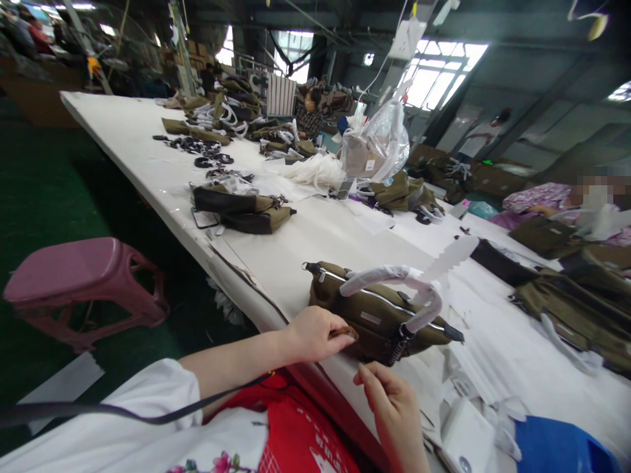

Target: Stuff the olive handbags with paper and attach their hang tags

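An olive-green handbag (365, 312) with a silver zip and a plastic-wrapped handle (394, 272) stands on the white table in front of me. My left hand (315, 335) is closed around a small brown object (351, 332) of unclear kind, held close to the bag's near lower side. Lower and to the right, my right hand (392, 397) has its thumb and forefinger pinched together near the table's edge. Whatever may lie in that pinch is too small to make out. A dark coiled cord (398, 348) hangs at the bag's right front.
Folded dark bags (241, 209) lie further up the white table (276, 253). More olive bags (557, 302) are at the right, near a person in a patterned sleeve (537, 196). A pink stool (73, 269) stands left; a blue plastic item (562, 447) is at lower right.
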Available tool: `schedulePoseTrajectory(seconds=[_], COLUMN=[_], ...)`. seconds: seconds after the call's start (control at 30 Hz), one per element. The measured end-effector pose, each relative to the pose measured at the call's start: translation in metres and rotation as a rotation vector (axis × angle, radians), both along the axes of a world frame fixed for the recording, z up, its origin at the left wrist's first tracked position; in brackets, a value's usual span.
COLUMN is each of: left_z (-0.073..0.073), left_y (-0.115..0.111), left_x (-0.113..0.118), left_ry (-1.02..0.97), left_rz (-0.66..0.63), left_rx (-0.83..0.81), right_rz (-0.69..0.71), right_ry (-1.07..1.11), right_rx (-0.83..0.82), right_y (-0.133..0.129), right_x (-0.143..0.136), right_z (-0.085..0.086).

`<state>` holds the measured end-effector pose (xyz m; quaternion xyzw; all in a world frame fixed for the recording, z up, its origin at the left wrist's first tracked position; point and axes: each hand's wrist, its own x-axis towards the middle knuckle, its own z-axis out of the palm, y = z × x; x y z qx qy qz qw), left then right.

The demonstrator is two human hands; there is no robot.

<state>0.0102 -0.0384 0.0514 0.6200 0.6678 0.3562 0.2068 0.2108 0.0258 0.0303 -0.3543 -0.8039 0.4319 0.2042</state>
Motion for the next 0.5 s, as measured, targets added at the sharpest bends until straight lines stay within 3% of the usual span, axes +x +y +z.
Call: schedulePoseTrajectory(seconds=[0.5], left_z=[-0.0035], left_y=[0.0002], left_x=[0.0077], left_ry=[0.043], left_rz=[-0.076], left_rx=[0.004], right_rz=[-0.003], right_ry=[0.01], right_rx=[-0.017], right_y=[0.0018], right_x=[-0.0037], right_z=[-0.0029])
